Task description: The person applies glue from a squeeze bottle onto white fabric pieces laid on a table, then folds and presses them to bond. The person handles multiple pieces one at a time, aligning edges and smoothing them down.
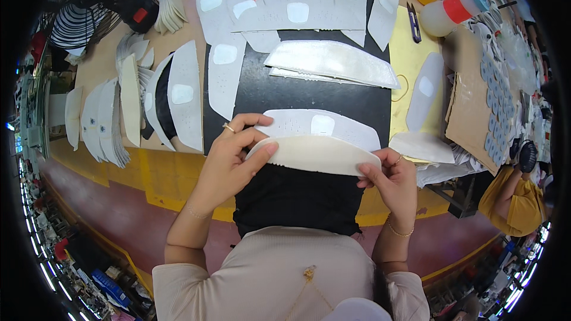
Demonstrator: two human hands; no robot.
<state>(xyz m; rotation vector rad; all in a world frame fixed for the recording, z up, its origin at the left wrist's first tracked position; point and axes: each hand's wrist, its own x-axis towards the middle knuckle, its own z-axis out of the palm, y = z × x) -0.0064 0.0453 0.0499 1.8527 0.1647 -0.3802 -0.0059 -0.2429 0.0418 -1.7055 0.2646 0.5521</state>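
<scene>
A cream, curved fabric panel (315, 156) is stretched between my two hands at the table's near edge. My left hand (241, 151) pinches its left end, thumb on top. At the other end my right hand (386, 172) grips the tip between thumb and fingers. Just behind it lies a white curved panel (285, 122) with a pale rounded patch (323, 125), partly covered by the cream one; my left fingers reach its left end. Farther back, shiny white panels (333, 59) rest stacked on the black mat (256, 86).
White patched panels (297, 12) overlap at the back. More panels (106, 116) stand in rows at left, near a black fan (89, 6). To the right are small snips (413, 24), two squeeze bottles (455, 10) and cardboard (470, 101) with round grey stickers. Another person's yellow sleeve (511, 202) shows far right.
</scene>
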